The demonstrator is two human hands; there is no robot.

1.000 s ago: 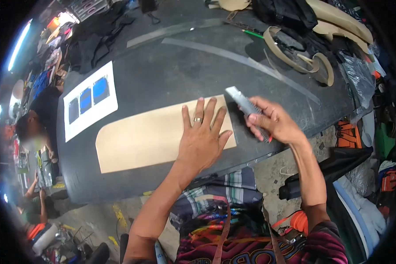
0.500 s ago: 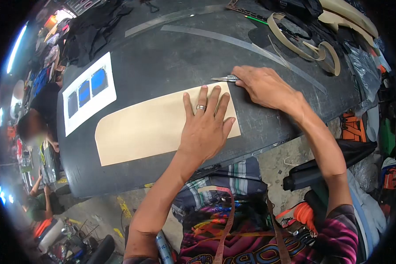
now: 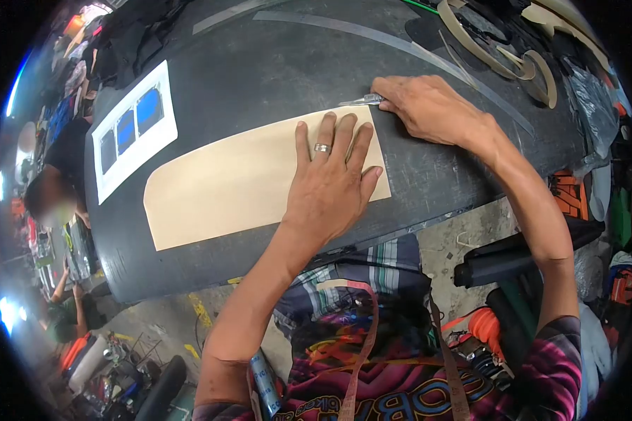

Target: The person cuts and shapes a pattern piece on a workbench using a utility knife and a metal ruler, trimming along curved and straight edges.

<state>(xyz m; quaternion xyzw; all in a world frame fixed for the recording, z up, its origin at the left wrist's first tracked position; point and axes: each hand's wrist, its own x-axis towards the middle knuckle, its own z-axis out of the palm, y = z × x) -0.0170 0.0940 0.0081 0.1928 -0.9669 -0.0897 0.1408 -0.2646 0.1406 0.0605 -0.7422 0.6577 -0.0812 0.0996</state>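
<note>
A long beige sheet (image 3: 218, 186) with a curved upper edge lies flat on the dark table (image 3: 260, 77). My left hand (image 3: 330, 172) presses on its right part, palm down, fingers spread, with a ring on one finger. Just past the sheet's upper right corner, my right hand (image 3: 428, 109) is closed around a utility knife (image 3: 365, 100). The knife's blade points left, close along the sheet's upper edge; whether it touches the sheet I cannot tell.
A white paper with blue and dark pictures (image 3: 135, 130) lies left of the sheet. Clear strips (image 3: 330, 24) and curled beige offcuts (image 3: 541, 77) lie farther back. Dark cloth (image 3: 137, 35) is at the back left. Another person (image 3: 56, 182) is beyond the left edge.
The view has shifted, so the table contents sit higher in the frame. My left hand stays on the sheet, and the knife remains by its upper right corner in my right hand.
</note>
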